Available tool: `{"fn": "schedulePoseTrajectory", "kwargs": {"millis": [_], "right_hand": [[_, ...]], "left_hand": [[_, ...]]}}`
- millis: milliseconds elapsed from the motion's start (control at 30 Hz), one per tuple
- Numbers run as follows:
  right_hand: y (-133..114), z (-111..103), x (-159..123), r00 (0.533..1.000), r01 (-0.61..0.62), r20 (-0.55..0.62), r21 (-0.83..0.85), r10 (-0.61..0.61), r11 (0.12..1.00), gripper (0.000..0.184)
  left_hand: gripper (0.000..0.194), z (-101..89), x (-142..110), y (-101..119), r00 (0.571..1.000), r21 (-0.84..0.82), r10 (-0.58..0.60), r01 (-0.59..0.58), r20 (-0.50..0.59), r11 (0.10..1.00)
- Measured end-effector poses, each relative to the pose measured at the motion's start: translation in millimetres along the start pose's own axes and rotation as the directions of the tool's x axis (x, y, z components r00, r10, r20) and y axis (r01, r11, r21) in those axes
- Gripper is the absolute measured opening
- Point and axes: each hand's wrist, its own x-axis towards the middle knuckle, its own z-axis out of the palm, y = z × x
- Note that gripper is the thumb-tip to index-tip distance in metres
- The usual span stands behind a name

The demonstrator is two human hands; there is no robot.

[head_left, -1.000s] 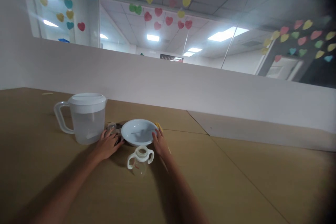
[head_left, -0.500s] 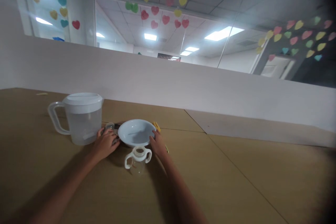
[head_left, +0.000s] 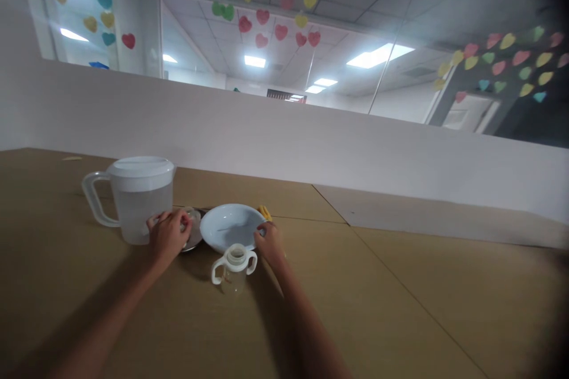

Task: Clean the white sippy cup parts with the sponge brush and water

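Observation:
My left hand (head_left: 168,237) is closed, fingers curled over the left part of a round metal plate (head_left: 194,243); what its fingertips hold is hidden. On that plate a small clear cap (head_left: 192,213) shows beside the fingers. A white bowl (head_left: 232,226) sits right of the plate. My right hand (head_left: 269,241) pinches the bowl's right rim. In front of the bowl stands a clear baby bottle (head_left: 235,269), upright, without a cap, a white two-handled collar around its neck.
A lidded translucent pitcher (head_left: 142,201) stands just left of my left hand. Behind the bowl's right edge lies a yellow object (head_left: 265,212), partly hidden. A low white wall (head_left: 284,142) with windows above borders the brown table (head_left: 400,320).
My left hand has pulled back leftward, curling its fingers and uncovering more of the metal plate. My right hand's fingers have closed at the bowl's rim, and the bowl has shifted slightly nearer.

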Motion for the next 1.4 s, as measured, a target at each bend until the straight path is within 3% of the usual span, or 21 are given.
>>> {"fn": "schedulePoseTrajectory", "kwargs": {"millis": [200,367,533,733,833,967,1100,1167,1233,1333,1400], "right_hand": [[6,2,1,1.000,-0.020,0.011,0.047,0.020,0.999,0.026],[15,14,2,0.999,-0.033,0.035,0.221,0.026,0.975,0.047],[21,20,4,1.000,-0.019,0.024,0.344,0.012,0.939,0.056],[0,6,6,0.985,0.084,-0.166,0.264,-0.041,0.961,0.041],[-14,-1,5,0.976,0.062,-0.219,0.249,-0.006,0.967,0.036],[-26,-8,2,0.978,0.026,-0.205,0.281,0.033,0.959,0.033],[-37,-17,-1,0.952,0.138,-0.303,0.278,-0.050,0.951,0.027],[-44,-23,-4,0.897,0.275,-0.411,0.225,-0.164,0.935,0.025],[-53,-31,-7,0.785,0.449,-0.528,0.123,-0.325,0.885,0.023],[-70,-48,-18,0.520,0.703,-0.630,-0.068,-0.577,0.708,0.032],[-85,-59,-29,0.350,0.846,-0.557,-0.156,-0.753,0.509,0.034]], "left_hand": [[0.026,-7.1,6,1,0.974,-0.193,0.082,-0.124,-0.213,0.973],[0.025,-15.3,7,18,0.950,-0.381,0.000,-0.126,-0.313,0.916],[0.022,-20.7,7,40,0.965,-0.464,-0.020,-0.108,-0.262,0.879],[0.023,-16.6,2,57,0.992,-0.536,0.000,-0.066,-0.123,0.842],[0.023,-12.3,-3,58,0.999,-0.562,0.009,-0.031,-0.043,0.826],[0.022,-6.0,-8,52,1.000,-0.594,0.023,-0.020,-0.004,0.804],[0.023,-1.3,-11,47,0.999,-0.609,0.019,-0.031,-0.026,0.792],[0.023,1.0,-14,47,1.000,-0.614,0.006,-0.018,-0.023,0.789],[0.025,3.7,-16,46,1.000,-0.622,-0.006,0.001,-0.006,0.783],[0.028,8.1,-21,46,1.000,-0.638,-0.003,0.018,0.025,0.770],[0.030,10.2,-25,47,0.999,-0.645,0.018,0.017,0.047,0.764]]}}
